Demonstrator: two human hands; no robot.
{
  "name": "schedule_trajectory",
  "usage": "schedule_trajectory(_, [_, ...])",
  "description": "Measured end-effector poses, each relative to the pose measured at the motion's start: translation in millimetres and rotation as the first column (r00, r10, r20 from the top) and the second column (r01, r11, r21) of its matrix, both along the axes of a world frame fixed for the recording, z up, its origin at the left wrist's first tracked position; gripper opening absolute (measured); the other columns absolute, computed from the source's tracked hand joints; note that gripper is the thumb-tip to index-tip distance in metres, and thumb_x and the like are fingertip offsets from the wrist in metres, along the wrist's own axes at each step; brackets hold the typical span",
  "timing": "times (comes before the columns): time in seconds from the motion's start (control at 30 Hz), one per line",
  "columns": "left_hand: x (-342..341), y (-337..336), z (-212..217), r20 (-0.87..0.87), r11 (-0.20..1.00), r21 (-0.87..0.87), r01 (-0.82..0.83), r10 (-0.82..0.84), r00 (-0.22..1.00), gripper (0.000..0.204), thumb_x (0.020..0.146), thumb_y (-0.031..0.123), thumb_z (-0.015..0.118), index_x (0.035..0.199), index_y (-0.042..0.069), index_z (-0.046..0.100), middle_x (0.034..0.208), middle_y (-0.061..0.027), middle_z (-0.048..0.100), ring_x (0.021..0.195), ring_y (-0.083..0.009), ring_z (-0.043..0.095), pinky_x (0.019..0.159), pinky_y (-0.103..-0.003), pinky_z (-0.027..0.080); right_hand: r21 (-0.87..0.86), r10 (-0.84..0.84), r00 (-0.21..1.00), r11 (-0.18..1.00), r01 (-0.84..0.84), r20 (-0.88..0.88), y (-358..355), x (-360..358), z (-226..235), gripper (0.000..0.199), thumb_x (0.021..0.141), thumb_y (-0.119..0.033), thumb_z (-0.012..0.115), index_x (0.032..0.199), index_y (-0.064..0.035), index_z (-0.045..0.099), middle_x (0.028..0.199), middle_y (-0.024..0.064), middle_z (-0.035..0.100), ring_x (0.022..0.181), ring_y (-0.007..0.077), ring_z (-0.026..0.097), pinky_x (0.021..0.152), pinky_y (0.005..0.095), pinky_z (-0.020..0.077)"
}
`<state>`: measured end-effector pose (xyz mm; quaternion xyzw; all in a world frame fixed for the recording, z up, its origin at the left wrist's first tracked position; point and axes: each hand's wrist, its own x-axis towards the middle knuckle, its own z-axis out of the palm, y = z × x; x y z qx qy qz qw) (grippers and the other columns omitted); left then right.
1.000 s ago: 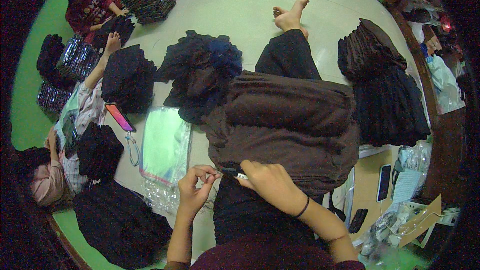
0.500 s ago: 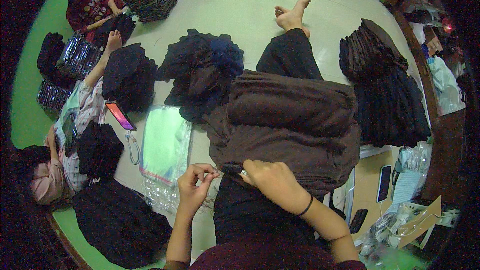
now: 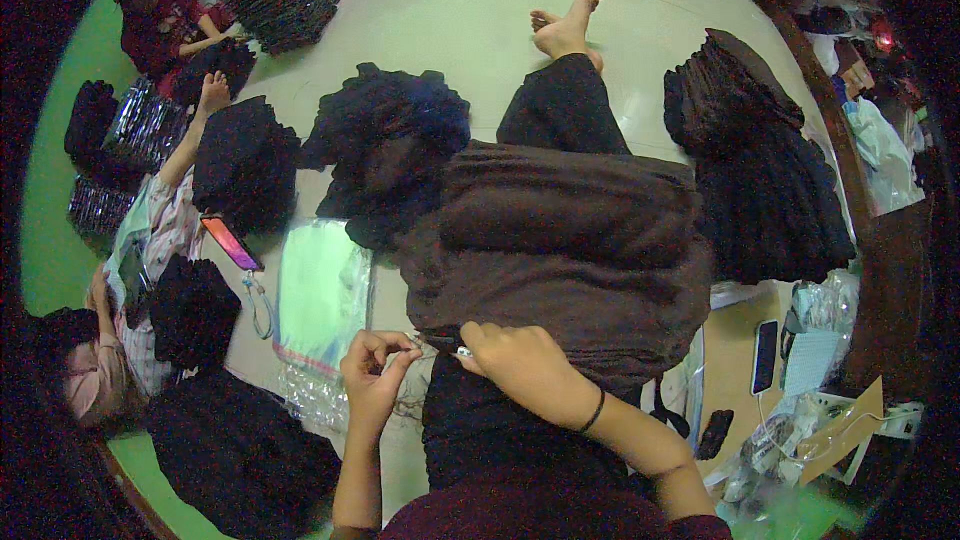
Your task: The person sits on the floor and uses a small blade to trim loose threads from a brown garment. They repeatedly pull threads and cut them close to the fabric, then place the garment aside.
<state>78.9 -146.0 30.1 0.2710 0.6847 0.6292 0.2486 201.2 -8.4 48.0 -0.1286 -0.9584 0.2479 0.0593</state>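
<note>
The right hand pinches a small white tag at the near edge of the folded brown garment, which lies crosswise on the lap. The left hand has its fingers curled, holding nothing I can see. Clear plastic bags lie on the floor, left.

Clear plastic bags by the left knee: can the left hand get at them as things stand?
Probably yes. The left hand hovers just beside the clear plastic bags, with nothing lying between them, though its fingers are pinched together.

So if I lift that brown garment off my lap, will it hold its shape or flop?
Probably flop: the brown garment sags in soft folds over the lap. It looks bulky, so likely heavier than a thin cloth. The right hand pinches its edge, so it should bunch easily rather than slip.
</note>
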Motion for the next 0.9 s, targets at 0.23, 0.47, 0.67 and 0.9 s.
schedule_trajectory(0.23, [0, 1, 5, -0.005, 0.999, -0.043, -0.012, 0.012, 1.0, 0.033, 0.068, -0.014, 0.058, 0.067, 0.006, 0.032, 0.076, -0.0135, 0.056, 0.074, -0.0148, 0.055, 0.068, -0.027, 0.048, 0.048, 0.016, 1.0, 0.999, -0.017, 0.019, -3, -2, -3, 0.023, 0.079, -0.026, 0.055, 0.077, -0.005, 0.047, 0.064, 0.0095, 0.055, 0.056, 0.0231, 0.059, 0.047, 0.032, 0.047])
schedule_trajectory(0.47, [1, 0, 4, -0.05, 0.999, -0.048, -0.013, 0.011, 0.999, 0.034, 0.068, -0.013, 0.058, 0.067, 0.007, 0.031, 0.074, -0.0124, 0.056, 0.072, -0.0146, 0.054, 0.067, -0.027, 0.048, 0.035, 0.011, 0.999, 0.999, -0.01, -0.03, -6, -2, -8, 0.022, 0.078, -0.025, 0.057, 0.078, -0.0049, 0.047, 0.063, 0.0088, 0.055, 0.055, 0.0227, 0.059, 0.046, 0.031, 0.0464])
schedule_trajectory(0.67, [1, 1, 0, -0.062, 0.997, -0.04, -0.059, 0.057, 0.996, 0.036, 0.065, -0.013, 0.06, 0.068, 0.009, 0.031, 0.072, -0.0119, 0.056, 0.068, -0.0146, 0.053, 0.065, -0.026, 0.046, 0.056, -0.027, 0.997, 0.998, 0.031, -0.069, -10, -3, -9, 0.022, 0.077, -0.024, 0.058, 0.077, -0.005, 0.047, 0.059, 0.0097, 0.055, 0.051, 0.0232, 0.058, 0.044, 0.0319, 0.0462])
schedule_trajectory(0.9, [3, 0, 5, -0.039, 0.998, -0.044, -0.037, 0.035, 0.999, 0.034, 0.068, -0.013, 0.059, 0.068, 0.007, 0.032, 0.075, -0.0126, 0.057, 0.07, -0.0143, 0.054, 0.069, -0.026, 0.047, 0.019, -0.028, 0.996, 0.999, 0.03, -0.086, -10, 0, -6, 0.023, 0.075, -0.021, 0.06, 0.077, -0.004, 0.045, 0.062, 0.01, 0.055, 0.053, 0.0229, 0.059, 0.045, 0.0307, 0.0468])
